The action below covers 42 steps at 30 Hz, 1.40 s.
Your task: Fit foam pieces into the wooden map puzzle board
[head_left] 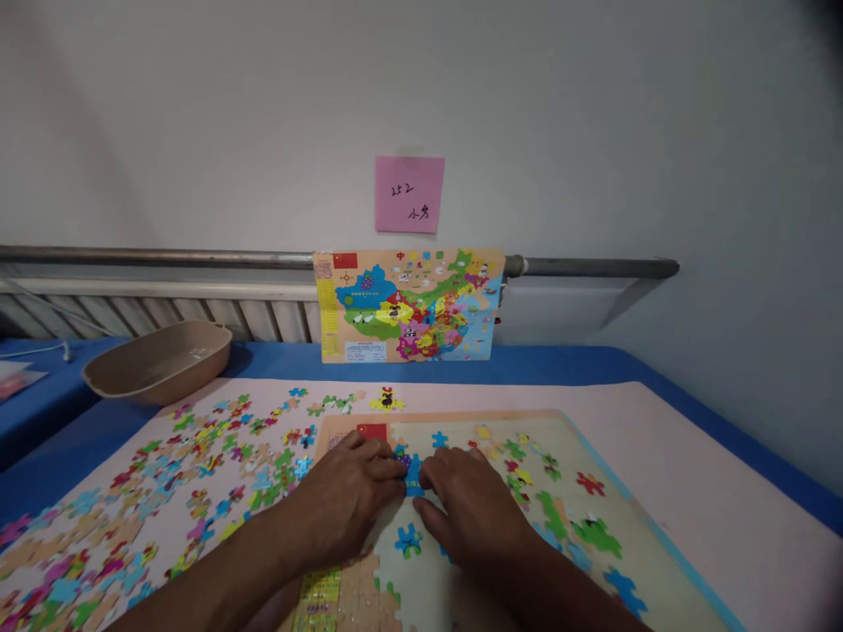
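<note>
Blue puzzle pieces (413, 476), one with purple grapes printed on it, lie on the puzzle board (454, 562) between my two hands. My left hand (352, 491) has its fingers curled together, with the tips at the left side of the blue pieces; its thumb is hidden. From the right, my right hand (471, 500) touches the same pieces with bent fingers, its thumb a little lower. Just below lies a loose blue-and-green puzzle piece (408, 540). A joined border section (359, 597) with yellow and tan pieces fills the board's lower left.
Many loose pieces (198, 448) cover the pink sheet on the left. More, including a red piece (590, 483), lie on the board's right. A tan basin (158, 362) stands at the back left. A printed map (412, 307) hangs from a pipe (593, 267) below a pink note (409, 194).
</note>
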{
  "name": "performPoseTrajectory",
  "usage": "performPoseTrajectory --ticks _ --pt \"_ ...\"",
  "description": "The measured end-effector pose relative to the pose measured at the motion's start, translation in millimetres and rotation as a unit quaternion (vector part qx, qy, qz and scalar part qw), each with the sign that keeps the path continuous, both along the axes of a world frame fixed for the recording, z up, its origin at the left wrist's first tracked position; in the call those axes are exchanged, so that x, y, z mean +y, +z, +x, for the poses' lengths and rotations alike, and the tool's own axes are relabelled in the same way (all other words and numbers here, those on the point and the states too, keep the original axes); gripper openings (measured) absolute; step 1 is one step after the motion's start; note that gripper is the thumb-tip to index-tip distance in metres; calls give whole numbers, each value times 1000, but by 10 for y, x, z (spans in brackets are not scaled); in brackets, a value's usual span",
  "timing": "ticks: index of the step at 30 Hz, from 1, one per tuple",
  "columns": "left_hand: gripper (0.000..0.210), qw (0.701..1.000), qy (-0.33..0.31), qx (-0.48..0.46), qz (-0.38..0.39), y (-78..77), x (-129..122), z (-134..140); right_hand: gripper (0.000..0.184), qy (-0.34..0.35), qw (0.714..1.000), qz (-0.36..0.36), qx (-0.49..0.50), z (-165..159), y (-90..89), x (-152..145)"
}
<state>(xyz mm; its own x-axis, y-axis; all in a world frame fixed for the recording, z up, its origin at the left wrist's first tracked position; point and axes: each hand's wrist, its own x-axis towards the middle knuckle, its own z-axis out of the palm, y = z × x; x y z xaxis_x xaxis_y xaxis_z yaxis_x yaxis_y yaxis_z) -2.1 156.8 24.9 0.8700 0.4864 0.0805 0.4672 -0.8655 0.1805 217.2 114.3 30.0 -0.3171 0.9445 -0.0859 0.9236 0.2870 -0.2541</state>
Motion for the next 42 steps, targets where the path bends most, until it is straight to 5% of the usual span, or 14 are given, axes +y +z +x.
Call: performPoseTrajectory --ticks 9,17,22,29,34,42 --pt "21 999 5 -26 19 -64 -20 -1 12 18 999 -7 -40 -65 -2 15" --pt "30 1000 17 12 3 29 -45 42 7 -1 1000 -5 1 -25 41 11" --pt "5 999 36 -34 -14 24 -21 57 7 2 1000 -19 -10 -44 41 12" --pt "19 993 54 -84 -56 -4 102 197 8 5 1000 -13 -7 -35 11 20" --pt "13 995 92 -27 1 25 107 285 8 4 1000 -7 -14 -37 3 22" --pt "11 998 50 26 24 88 149 247 4 2 1000 -1 7 -20 -9 15"
